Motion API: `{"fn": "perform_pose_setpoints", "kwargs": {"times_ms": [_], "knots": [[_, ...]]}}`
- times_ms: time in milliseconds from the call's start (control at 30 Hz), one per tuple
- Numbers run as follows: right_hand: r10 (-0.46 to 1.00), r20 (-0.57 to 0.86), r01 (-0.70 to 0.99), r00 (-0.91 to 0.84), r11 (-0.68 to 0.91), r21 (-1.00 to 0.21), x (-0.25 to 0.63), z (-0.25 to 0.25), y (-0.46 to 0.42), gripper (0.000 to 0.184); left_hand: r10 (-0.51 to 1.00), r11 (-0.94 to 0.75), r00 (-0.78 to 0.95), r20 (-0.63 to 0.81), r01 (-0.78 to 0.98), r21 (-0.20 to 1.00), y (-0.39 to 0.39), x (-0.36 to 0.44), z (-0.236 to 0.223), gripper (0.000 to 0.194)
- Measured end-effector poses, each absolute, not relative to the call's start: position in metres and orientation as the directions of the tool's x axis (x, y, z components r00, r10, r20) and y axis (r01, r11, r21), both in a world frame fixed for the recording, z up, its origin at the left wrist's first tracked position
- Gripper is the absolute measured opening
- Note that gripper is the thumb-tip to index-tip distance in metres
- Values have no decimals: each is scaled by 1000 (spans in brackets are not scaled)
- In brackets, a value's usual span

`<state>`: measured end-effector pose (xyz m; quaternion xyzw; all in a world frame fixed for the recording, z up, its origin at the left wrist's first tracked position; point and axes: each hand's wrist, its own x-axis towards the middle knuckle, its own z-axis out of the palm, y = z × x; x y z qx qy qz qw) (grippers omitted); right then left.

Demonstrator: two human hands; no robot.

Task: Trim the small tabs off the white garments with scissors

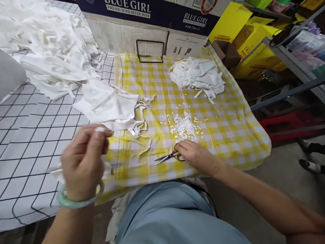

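Note:
My left hand (85, 159) is raised at the left, thumb and fingers pinched on a small bit of white cloth (100, 129). More white fabric (107, 169) shows behind that hand; whether it joins the pinched bit I cannot tell. My right hand (194, 154) has its fingers closed over the handle loops of a pair of scissors (167, 157), whose blades are parted and point left, low over the yellow checked cloth. Just beyond the right hand lies a scattered heap of small white snippets (185, 126). A white garment with thin straps (114, 105) lies flat beyond my left hand.
A big pile of white garments (50, 44) covers the back left. Another white bundle (198, 76) sits at the back right. A black wire stand (150, 62) stands before a beer carton (127, 32). Metal shelving (291, 95) lines the right side.

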<state>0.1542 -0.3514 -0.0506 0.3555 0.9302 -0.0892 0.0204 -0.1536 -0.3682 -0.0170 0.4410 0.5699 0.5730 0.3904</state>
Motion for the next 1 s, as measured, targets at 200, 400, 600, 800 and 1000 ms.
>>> {"fn": "perform_pose_setpoints", "kwargs": {"times_ms": [200, 400, 600, 800, 1000], "knots": [[614, -71, 615, -786, 767, -182, 176, -54, -341, 14, 978, 117, -147, -146, -191, 975, -369, -117, -40, 17], [753, -18, 714, -657, 615, -334, 193, -63, -351, 28, 978, 208, 33, -207, -270, 940, -367, -95, -51, 21], [754, -103, 754, -649, 619, -220, 189, -58, -347, 18, 969, 244, 46, -241, -282, 928, -361, -94, -51, 22], [763, -74, 756, -643, 616, -219, 199, -57, -346, 18, 970, 243, 47, -239, -158, 957, -371, -97, -55, 24], [709, -265, 748, -654, 659, -83, 182, -48, -340, 4, 979, 197, -22, -202, -134, 971, -369, -98, -53, 23]]}}
